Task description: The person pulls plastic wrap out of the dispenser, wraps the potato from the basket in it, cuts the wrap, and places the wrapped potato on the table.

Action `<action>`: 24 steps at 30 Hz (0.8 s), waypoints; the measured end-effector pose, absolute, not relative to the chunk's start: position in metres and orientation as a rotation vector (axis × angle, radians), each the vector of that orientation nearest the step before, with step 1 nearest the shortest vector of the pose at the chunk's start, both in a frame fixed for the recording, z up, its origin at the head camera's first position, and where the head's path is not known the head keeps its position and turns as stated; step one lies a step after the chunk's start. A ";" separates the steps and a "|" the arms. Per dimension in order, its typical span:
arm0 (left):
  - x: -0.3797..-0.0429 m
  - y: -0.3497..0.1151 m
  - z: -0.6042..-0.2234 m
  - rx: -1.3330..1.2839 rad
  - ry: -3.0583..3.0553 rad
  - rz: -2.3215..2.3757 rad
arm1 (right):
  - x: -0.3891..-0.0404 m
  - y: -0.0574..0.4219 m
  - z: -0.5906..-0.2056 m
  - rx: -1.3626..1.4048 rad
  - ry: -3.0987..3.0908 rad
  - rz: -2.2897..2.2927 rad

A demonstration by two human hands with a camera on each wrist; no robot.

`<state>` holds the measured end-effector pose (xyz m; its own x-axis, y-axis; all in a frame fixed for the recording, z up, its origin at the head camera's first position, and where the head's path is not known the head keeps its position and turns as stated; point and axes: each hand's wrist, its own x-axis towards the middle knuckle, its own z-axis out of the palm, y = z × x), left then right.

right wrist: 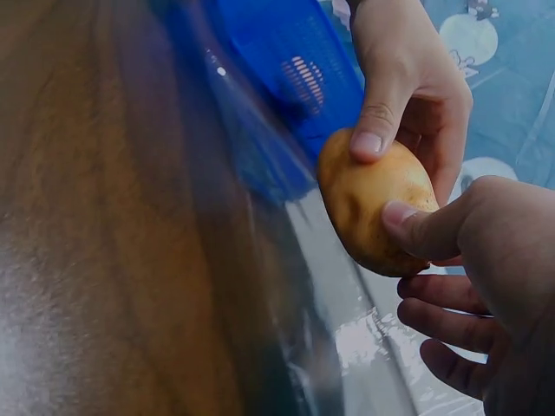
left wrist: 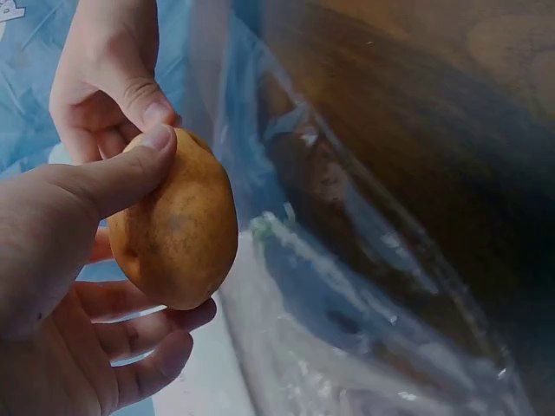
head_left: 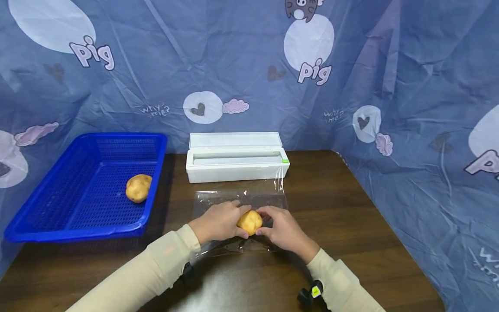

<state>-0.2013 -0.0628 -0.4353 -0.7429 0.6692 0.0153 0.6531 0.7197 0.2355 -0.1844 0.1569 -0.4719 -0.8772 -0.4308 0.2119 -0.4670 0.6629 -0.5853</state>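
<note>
A yellow-brown potato (head_left: 250,222) is held between both hands just above a sheet of clear cling film (head_left: 241,201) spread on the brown table. My left hand (head_left: 219,222) grips it from the left, thumb on top and fingers underneath (left wrist: 130,338). My right hand (head_left: 282,227) pinches it from the right, its thumb (right wrist: 408,227) pressed to the skin. In the left wrist view the potato (left wrist: 178,230) fills the left side, with film (left wrist: 347,312) beside it. The right wrist view shows the potato (right wrist: 373,199) between both thumbs.
A white cling-film dispenser box (head_left: 237,158) stands open behind the sheet, the film still joined to it. A blue mesh basket (head_left: 50,203) at the left holds a second potato (head_left: 138,188). Blue printed cloth walls the table's back and right.
</note>
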 end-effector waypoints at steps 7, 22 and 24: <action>-0.202 -0.061 -0.452 1.097 2.831 0.372 | -0.185 0.158 -0.484 0.727 -2.847 0.995; -0.196 -0.067 -0.463 1.149 2.878 0.294 | -0.172 0.159 -0.498 0.783 -2.773 0.742; -0.194 -0.067 -0.464 1.157 2.886 0.305 | -0.163 0.161 -0.496 0.828 -2.708 0.684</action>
<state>-0.1942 -0.0674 -0.4643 -0.7258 0.6856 0.0565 0.6822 0.7069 0.1867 -0.1626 0.1614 -0.4965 -0.8144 -0.4683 0.3426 -0.5748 0.7318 -0.3662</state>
